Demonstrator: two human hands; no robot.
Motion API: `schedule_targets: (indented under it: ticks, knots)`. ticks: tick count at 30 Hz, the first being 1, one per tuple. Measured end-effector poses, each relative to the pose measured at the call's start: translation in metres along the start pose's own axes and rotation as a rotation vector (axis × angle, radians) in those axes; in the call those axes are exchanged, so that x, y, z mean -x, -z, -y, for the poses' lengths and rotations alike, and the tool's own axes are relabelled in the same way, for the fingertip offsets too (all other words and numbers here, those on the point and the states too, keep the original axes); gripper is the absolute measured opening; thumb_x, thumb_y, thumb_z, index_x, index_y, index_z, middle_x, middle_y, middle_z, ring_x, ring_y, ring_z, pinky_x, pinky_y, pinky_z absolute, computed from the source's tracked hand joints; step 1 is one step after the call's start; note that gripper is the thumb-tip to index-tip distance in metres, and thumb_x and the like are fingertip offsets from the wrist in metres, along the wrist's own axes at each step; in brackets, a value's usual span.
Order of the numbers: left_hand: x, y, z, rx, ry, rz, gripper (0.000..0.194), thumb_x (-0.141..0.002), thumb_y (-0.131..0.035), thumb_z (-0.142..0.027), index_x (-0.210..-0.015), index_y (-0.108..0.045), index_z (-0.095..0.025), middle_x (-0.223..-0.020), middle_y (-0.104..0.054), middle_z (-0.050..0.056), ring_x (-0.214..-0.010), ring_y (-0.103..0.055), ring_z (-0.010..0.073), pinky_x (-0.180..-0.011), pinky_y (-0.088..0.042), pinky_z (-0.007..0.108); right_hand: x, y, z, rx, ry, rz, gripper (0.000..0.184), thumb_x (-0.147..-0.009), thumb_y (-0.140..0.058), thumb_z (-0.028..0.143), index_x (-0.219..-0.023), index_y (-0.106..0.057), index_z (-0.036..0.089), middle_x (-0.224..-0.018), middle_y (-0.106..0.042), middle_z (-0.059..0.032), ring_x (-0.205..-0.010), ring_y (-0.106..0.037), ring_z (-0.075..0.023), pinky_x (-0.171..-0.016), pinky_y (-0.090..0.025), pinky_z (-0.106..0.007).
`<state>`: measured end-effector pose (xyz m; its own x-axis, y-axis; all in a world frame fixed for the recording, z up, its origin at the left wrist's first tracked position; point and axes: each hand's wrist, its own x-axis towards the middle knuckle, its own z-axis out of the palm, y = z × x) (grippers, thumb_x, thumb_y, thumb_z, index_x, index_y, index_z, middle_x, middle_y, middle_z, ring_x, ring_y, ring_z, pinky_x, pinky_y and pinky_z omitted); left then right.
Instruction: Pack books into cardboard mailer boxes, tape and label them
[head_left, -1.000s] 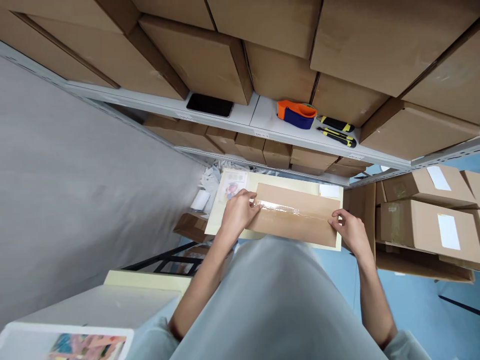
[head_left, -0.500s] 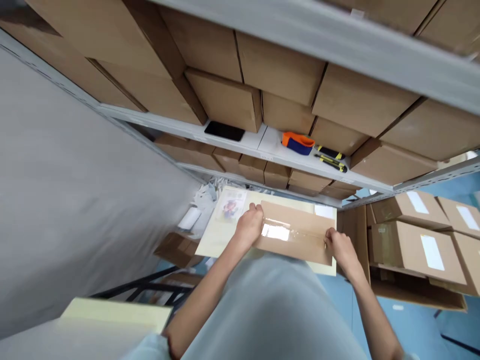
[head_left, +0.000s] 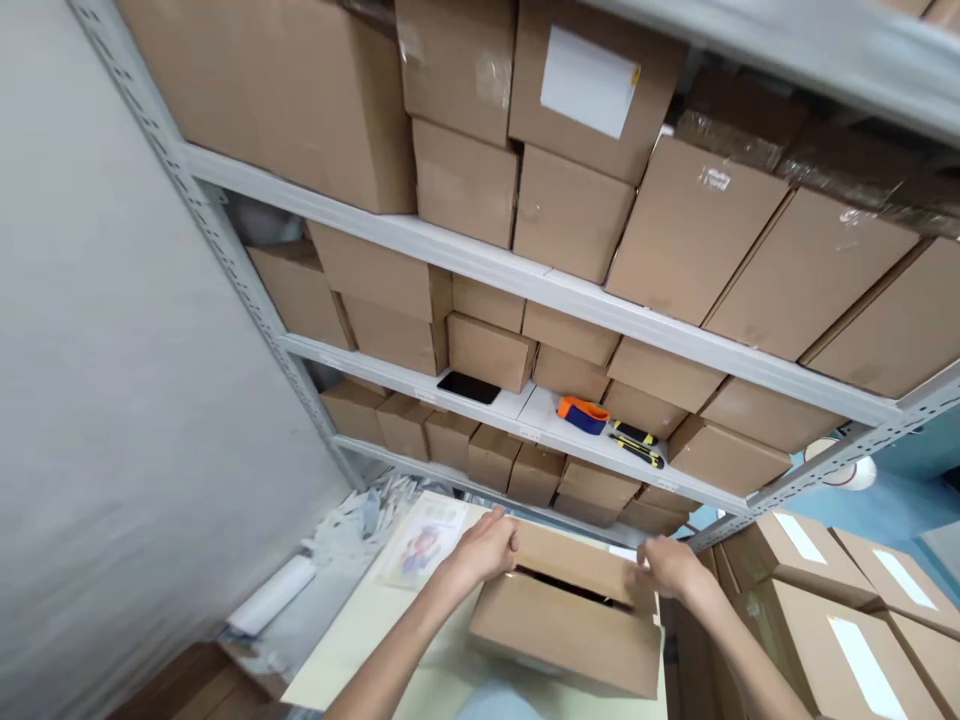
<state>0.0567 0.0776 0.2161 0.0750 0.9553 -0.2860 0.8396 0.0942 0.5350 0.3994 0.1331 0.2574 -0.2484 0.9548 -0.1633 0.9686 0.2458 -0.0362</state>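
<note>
A brown cardboard box (head_left: 566, 630) sits on the cream tabletop (head_left: 360, 620), a dark gap running between its two top flaps. My left hand (head_left: 487, 547) is closed on the far left corner of the box, its fingers curled over the flap's end. At the opposite end, my right hand (head_left: 666, 568) grips the far flap near its right corner; those fingertips are slightly blurred. Left of the box lies a printed sheet (head_left: 421, 548) with a coloured picture.
Metal shelving (head_left: 420, 235) packed with cartons rises behind the table. One shelf carries a black phone (head_left: 469, 387), an orange and blue tape roll or band (head_left: 583, 415) and yellow-black utility knives (head_left: 636, 450). Labelled cartons (head_left: 832, 625) stand at right; a white roll (head_left: 271, 597) lies at left.
The view has tilted up, showing more shelving. The box, earlier with its taped face toward me, now shows two flaps with a gap between them. Both hands have stayed at its ends.
</note>
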Motion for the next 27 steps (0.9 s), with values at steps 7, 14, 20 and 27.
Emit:
schedule_targets:
  ticks: [7, 14, 20, 27]
  knots:
    - [-0.029, 0.059, -0.089, -0.018, -0.258, -0.237, 0.009, -0.091, -0.075, -0.024, -0.099, -0.079, -0.021, -0.120, -0.076, 0.012, -0.123, -0.068, 0.0317, -0.106, -0.051, 0.040, -0.137, 0.082, 0.070, 0.139, 0.099, 0.042, 0.034, -0.099, -0.071, 0.031, -0.129, -0.074, 0.014, -0.137, -0.075, -0.0223, -0.127, -0.073, -0.0324, -0.103, -0.054, -0.036]
    - [-0.019, 0.061, -0.111, -0.012, -0.287, -0.307, 0.022, -0.096, -0.071, -0.030, -0.115, -0.078, -0.019, -0.125, -0.077, 0.013, -0.125, -0.068, 0.0331, -0.111, -0.051, 0.043, -0.184, 0.065, 0.105, 0.175, 0.107, -0.077, 0.042, -0.104, -0.059, 0.017, -0.144, -0.064, 0.006, -0.152, -0.063, -0.0269, -0.140, -0.063, -0.0311, -0.111, -0.047, -0.033]
    - [-0.001, 0.042, -0.090, 0.024, -0.188, -0.262, 0.024, -0.097, -0.069, -0.032, -0.117, -0.077, -0.020, -0.124, -0.077, 0.013, -0.125, -0.068, 0.0337, -0.109, -0.053, 0.045, -0.201, 0.046, 0.102, 0.170, 0.077, -0.141, 0.045, -0.108, -0.054, 0.024, -0.148, -0.060, 0.005, -0.152, -0.060, -0.0296, -0.142, -0.060, -0.0320, -0.112, -0.045, -0.035]
    - [0.002, 0.027, -0.081, 0.087, -0.174, -0.242, 0.026, -0.099, -0.068, -0.032, -0.120, -0.076, -0.020, -0.128, -0.076, 0.013, -0.128, -0.067, 0.0336, -0.112, -0.051, 0.045, -0.237, 0.042, 0.099, 0.140, 0.019, -0.025, 0.048, -0.108, -0.059, 0.042, -0.143, -0.066, 0.009, -0.137, -0.074, -0.0246, -0.129, -0.071, -0.0313, -0.105, -0.049, -0.035]
